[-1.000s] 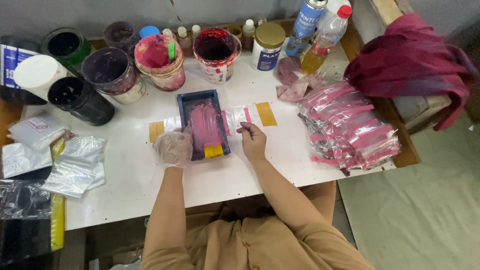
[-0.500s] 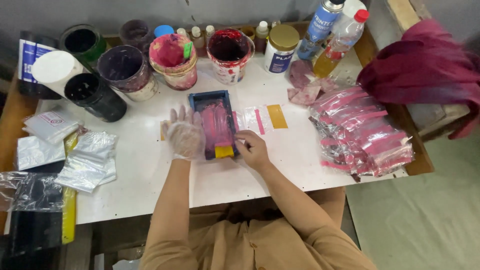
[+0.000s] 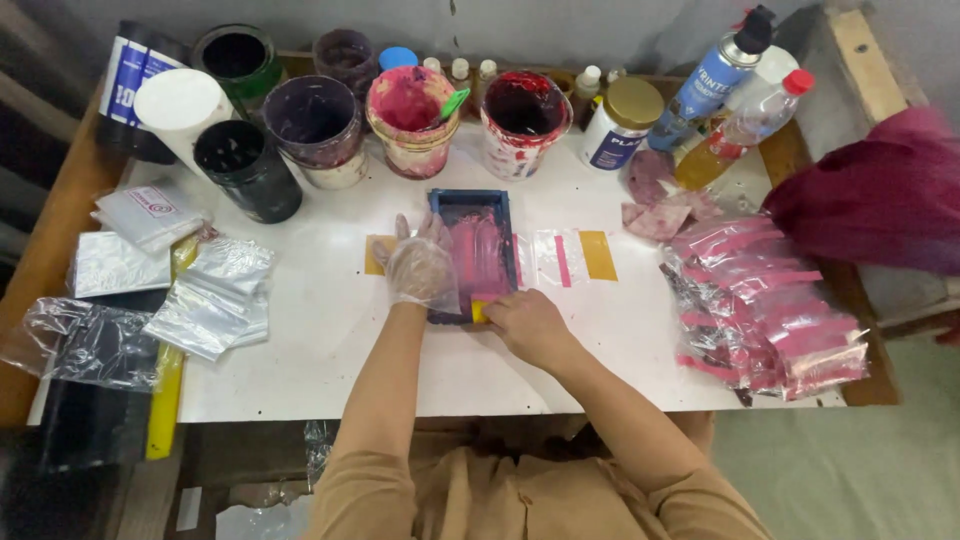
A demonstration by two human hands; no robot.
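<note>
Hands have drawn closer to the body than a second ago: the right hand [image 3: 528, 326], which lay beside the screen's right edge, now sits at the near end of the small blue-framed printing screen [image 3: 473, 255], fingers curled shut on a yellow squeegee [image 3: 481, 309] at the frame's lower edge. The left hand [image 3: 420, 268], in a clear plastic glove, was at the frame's lower left corner and now lies flat with fingers spread on the frame's left side, pressing it down. The screen mesh is smeared pink. The screen lies mid-bench on a strip with yellow tape ends [image 3: 598, 254] and a pink bar [image 3: 563, 261] showing to the right.

The white bench [image 3: 330, 350] is stained and edged in wood. Along its far side stand ink tubs: a pink-filled tub [image 3: 412, 118], a red-stained tub [image 3: 524, 120], dark tubs [image 3: 312, 125], and a white jar with a gold lid [image 3: 620, 122]. A spray can [image 3: 712, 78] and a bottle with a red cap [image 3: 742, 128] stand at the right. A pile of pink printed pouches [image 3: 765, 305] lies to the right, silver pouches [image 3: 212, 296] to the left, and maroon cloth [image 3: 880, 190] over a box at the far right.
</note>
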